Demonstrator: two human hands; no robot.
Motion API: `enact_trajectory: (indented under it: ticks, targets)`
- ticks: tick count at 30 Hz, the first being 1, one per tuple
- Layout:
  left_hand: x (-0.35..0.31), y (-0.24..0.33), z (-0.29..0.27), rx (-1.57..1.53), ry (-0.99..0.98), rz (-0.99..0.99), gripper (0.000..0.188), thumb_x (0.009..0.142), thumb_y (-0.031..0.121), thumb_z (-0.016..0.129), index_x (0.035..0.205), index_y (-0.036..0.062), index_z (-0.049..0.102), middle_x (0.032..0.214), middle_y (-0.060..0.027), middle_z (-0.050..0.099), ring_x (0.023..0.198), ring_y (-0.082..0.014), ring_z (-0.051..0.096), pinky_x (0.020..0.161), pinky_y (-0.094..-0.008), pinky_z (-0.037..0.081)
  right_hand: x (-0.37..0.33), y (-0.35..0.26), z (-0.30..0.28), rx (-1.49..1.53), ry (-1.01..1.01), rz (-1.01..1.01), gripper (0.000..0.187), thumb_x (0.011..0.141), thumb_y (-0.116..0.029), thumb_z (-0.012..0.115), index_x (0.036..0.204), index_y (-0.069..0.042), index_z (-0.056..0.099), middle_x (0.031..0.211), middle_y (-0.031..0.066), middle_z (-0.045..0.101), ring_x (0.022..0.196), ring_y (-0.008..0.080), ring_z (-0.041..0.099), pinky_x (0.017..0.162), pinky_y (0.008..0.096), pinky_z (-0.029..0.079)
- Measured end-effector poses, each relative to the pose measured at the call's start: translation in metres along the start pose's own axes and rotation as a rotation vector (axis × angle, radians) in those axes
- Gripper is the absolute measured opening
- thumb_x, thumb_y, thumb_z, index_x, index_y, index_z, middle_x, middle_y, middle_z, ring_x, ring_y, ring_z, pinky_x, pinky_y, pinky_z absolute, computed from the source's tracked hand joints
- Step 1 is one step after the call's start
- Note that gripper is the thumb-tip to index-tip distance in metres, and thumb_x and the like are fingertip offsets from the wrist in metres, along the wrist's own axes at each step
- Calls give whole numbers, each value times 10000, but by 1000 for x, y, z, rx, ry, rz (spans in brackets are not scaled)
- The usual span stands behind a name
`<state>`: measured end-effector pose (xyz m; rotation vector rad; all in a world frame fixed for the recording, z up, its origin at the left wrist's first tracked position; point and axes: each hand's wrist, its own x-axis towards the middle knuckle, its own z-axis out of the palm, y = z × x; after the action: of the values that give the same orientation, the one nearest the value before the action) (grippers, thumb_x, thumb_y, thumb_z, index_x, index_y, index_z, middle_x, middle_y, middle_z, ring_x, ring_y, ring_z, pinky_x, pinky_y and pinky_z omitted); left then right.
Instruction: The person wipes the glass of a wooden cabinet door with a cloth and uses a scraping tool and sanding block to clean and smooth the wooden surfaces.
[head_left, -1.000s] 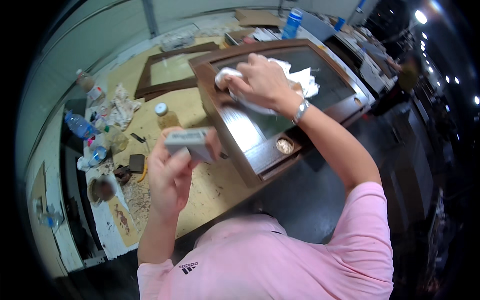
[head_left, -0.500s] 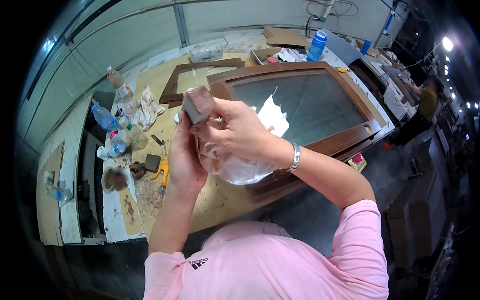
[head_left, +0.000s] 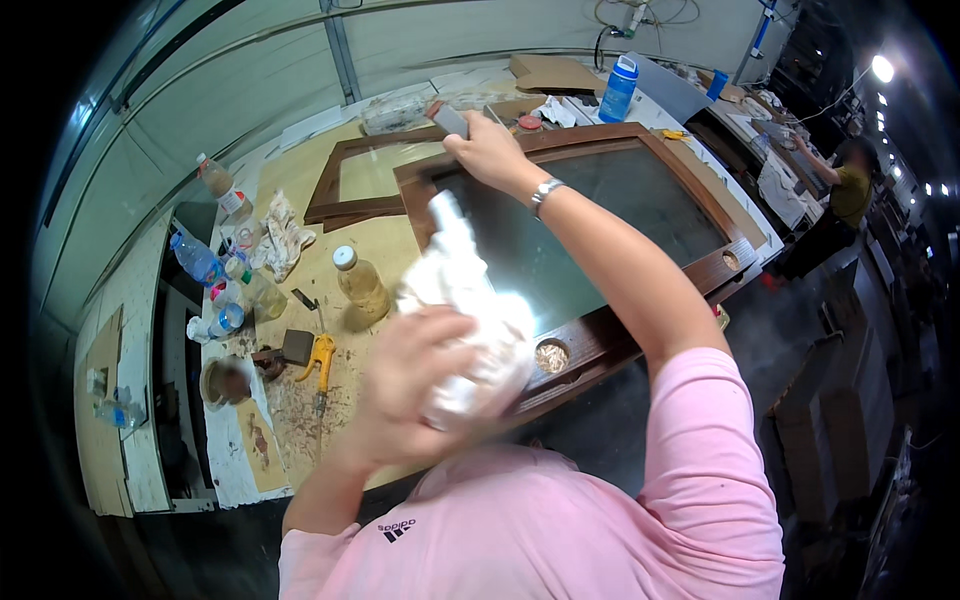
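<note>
My right hand [head_left: 490,155] grips a small grey block [head_left: 450,120] with a reddish-brown face, over the far left corner of a brown wooden door frame [head_left: 410,185]. A dark glass pane [head_left: 590,200] sits inside that frame. My left hand [head_left: 415,380], smeared by motion, is closed on a crumpled white cloth [head_left: 470,290] near the frame's close left corner. Round holes in the front rail show pale wood, and one hole [head_left: 551,356] lies just beside the cloth. A bottle of yellowish liquid [head_left: 362,285] with a white cap stands left of the cloth.
A smaller brown frame [head_left: 330,185] lies behind, at the far left. Several plastic bottles [head_left: 195,258], a stained rag [head_left: 283,235], a dark block [head_left: 297,346] and a yellow-handled tool [head_left: 320,362] occupy the left side. A blue bottle [head_left: 620,90] stands at the back. Another person [head_left: 850,195] works far right.
My hands have parted. The right one has carried the block away to the frame's far corner; the left one has come down and nearer with the cloth. The capped bottle is now uncovered.
</note>
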<state>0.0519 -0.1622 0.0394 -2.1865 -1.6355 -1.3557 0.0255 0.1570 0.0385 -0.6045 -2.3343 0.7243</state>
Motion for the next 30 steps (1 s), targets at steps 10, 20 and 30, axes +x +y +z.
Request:
enact_trajectory:
  ticks: [10,20,30]
  targets:
    - [7,-40,1,-163,2,-69,408,652,236,843,1025,139,710,1145,-88,690,1031,-272,640,946,-414,439,12,23,33,-218,-47,-12,359,847,-306,592,973,28,558,894,288,682,898,446,664,838,501,514]
    - [26,-145,8,8,267,-212,359,659,233,803,963,75,698,1030,-105,674,1027,-310,598,931,-470,441,7,17,36,-271,-36,-70,343,862,-278,654,984,16,525,840,269,679,856,425,670,803,504,513]
    - [64,-258,-22,18,399,-676,267,836,88,673,1081,-19,659,882,-114,725,722,-182,684,669,-330,540,8,4,33,-243,-39,-32,322,854,-240,634,977,38,527,862,285,672,883,444,657,835,505,507]
